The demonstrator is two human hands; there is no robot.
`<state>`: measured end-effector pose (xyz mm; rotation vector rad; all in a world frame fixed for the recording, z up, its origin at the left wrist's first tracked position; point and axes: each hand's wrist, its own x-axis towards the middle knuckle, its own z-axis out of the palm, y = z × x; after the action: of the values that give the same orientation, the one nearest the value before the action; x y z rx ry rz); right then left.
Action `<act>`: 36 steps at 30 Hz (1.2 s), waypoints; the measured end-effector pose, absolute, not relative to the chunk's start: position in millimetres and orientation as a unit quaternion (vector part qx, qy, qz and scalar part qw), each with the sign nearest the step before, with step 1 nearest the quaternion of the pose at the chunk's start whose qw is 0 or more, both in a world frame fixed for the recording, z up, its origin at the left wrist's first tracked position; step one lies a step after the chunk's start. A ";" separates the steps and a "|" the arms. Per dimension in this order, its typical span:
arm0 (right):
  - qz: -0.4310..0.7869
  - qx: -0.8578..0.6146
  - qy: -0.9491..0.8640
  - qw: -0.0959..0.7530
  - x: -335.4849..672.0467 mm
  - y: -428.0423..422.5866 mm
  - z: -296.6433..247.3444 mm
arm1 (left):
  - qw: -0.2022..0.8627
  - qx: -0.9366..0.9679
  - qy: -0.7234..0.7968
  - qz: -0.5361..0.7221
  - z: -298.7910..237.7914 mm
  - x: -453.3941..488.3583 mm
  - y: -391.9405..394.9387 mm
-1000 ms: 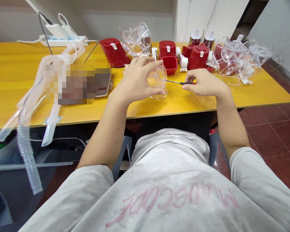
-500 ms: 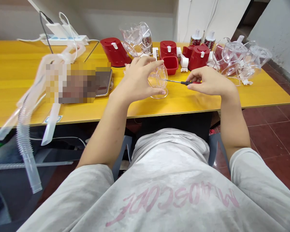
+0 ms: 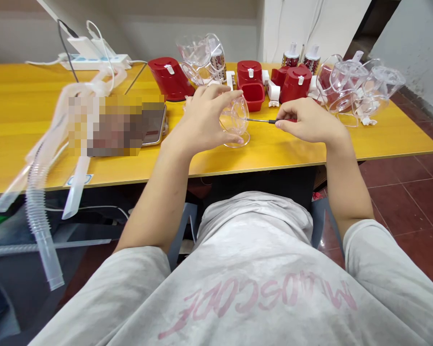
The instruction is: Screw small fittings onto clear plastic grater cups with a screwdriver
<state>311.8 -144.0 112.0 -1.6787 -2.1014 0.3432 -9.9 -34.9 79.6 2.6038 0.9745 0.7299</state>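
Clear plastic part (image 3: 234, 124) is at the near side of the yellow table (image 3: 389, 137), in front of the small red tray (image 3: 253, 98). Ring-like rim at its lower side; can't tell whether it rests on the tabletop or is held just above. Your left hand (image 3: 206, 117) grasps it from the left, fingers arched over the top, thumb along the lower near side. Screwdriver (image 3: 261, 121) lies about level, its shaft pointing left, tip at the part's right-hand face; can't tell if it sits in a screw. Your right hand (image 3: 308, 120) grips the handle between thumb and curled fingers, most of the handle hidden.

Behind the work: a red housing (image 3: 249, 72) with a white latch right behind the tray, another red housing (image 3: 171, 80) to the left, a third red housing (image 3: 296, 85) to the right, a white bracket (image 3: 273, 92) between tray and third housing. More clear parts (image 3: 350, 77) are heaped at the right; patterned drums (image 3: 312, 61) with white tops stand at the back.

Far left: a dark-screened device (image 3: 154, 126), partly pixelated; translucent tubing (image 3: 38, 202) draped over the table edge; white power strip (image 3: 103, 61) with plugs and cables at the back.
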 end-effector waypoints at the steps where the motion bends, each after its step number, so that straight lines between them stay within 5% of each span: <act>1: 0.130 -0.609 -0.756 0.203 311.7 -143.6 112.1 | 0.137 0.898 0.340 0.245 81.7 -9.7 -37.5; 8: 0.143 -0.623 -0.753 0.159 306.5 -149.3 119.3 | 0.147 0.906 0.339 0.207 93.3 -8.2 -43.8; 18: 0.073 -0.641 -0.721 0.253 298.9 -193.9 150.0 | 0.182 0.926 0.215 0.250 108.1 -28.3 -42.7; 36: 0.039 -0.639 -0.732 0.234 274.6 -227.2 164.5 | 0.199 0.917 0.254 0.235 113.3 -30.5 -51.0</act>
<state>274.6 -227.2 164.5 -1.7534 -2.0099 0.1070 -30.5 -51.0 113.3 2.5647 0.7096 0.6573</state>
